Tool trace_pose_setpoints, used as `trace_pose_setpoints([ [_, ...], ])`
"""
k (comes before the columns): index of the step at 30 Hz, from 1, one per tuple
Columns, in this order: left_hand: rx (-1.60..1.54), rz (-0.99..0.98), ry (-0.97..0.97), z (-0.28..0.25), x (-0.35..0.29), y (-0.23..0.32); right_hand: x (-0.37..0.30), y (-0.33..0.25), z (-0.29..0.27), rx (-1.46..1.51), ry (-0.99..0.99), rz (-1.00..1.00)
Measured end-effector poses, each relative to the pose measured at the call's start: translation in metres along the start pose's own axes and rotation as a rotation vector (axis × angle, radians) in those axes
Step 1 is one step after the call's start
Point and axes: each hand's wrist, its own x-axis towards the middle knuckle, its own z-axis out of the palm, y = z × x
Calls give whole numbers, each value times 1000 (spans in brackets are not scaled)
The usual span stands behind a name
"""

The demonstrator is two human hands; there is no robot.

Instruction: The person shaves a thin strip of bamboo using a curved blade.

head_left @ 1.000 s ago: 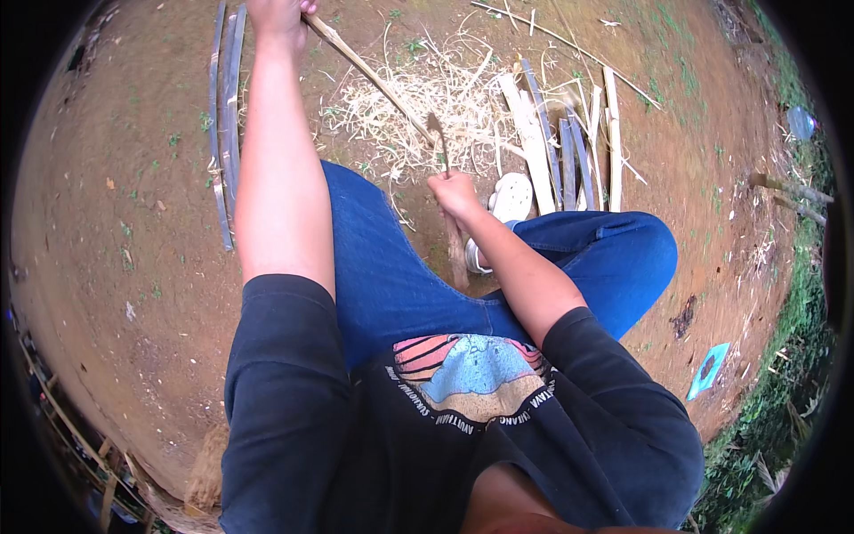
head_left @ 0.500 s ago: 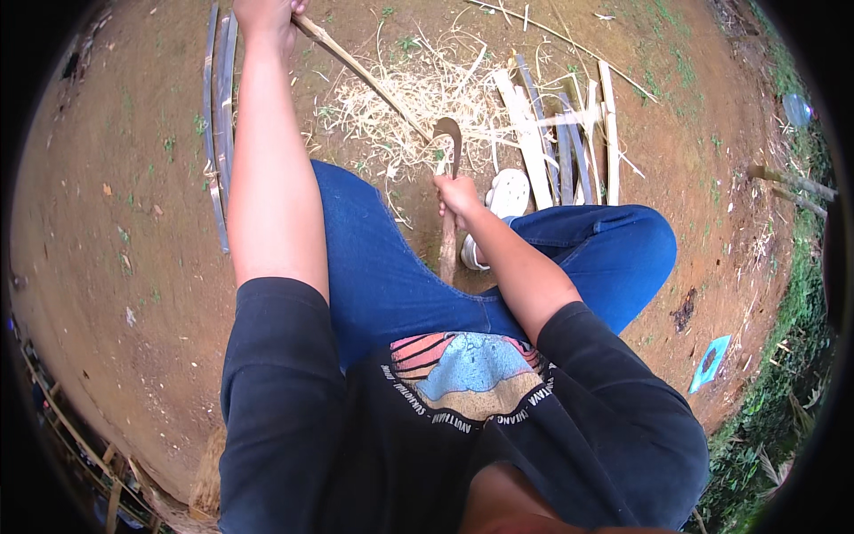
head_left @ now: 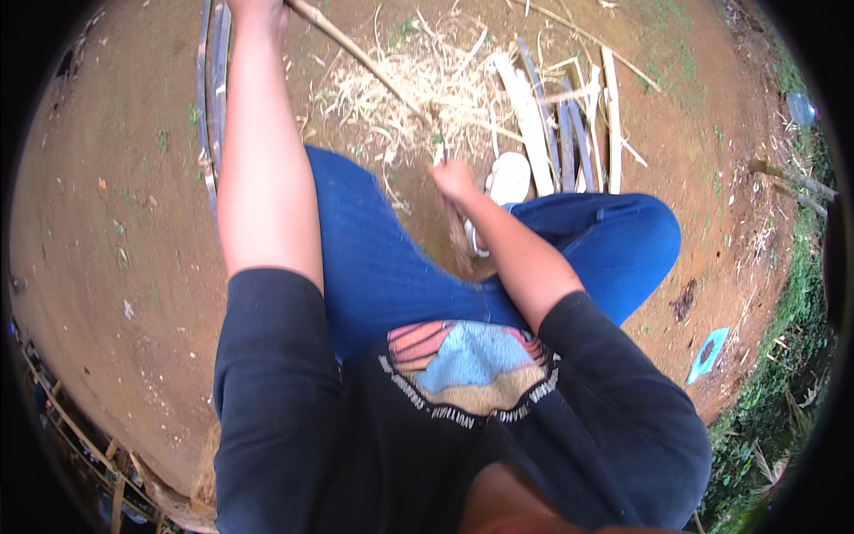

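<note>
My left hand (head_left: 260,12), partly cut off by the top edge, is closed around the upper end of a long thin wooden stick (head_left: 356,53). The stick slants down to the right, its lower end near the pile of shavings. Between my legs, my right hand (head_left: 455,182) grips a hooked knife by its long wooden handle (head_left: 461,245), whose butt points back toward me. Motion smears the knife, and its curved blade cannot be made out now.
Pale curled shavings (head_left: 382,98) cover the dirt beyond my hands. Several split strips (head_left: 532,133), pale and dark, lie right of them by my white shoe (head_left: 509,178). Dark strips (head_left: 216,80) lie at far left. A blue packet (head_left: 708,356) lies near the right-hand grass.
The blade, plain to see earlier beyond my right fist, is now blurred away. My right hand has turned slightly, and my left hand sits a little higher in view with the stick.
</note>
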Motion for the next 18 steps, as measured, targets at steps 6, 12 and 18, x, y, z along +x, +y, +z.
trace_pose_setpoints([
  [6,-36,5,-12,1,3,-7,0,-25,-7,227,27,-8],
  [12,-26,5,0,1,2,-2,-13,-40,5,-166,108,-290],
  [18,-69,-15,-68,2,-3,-3,18,-1,-14,138,-8,32],
])
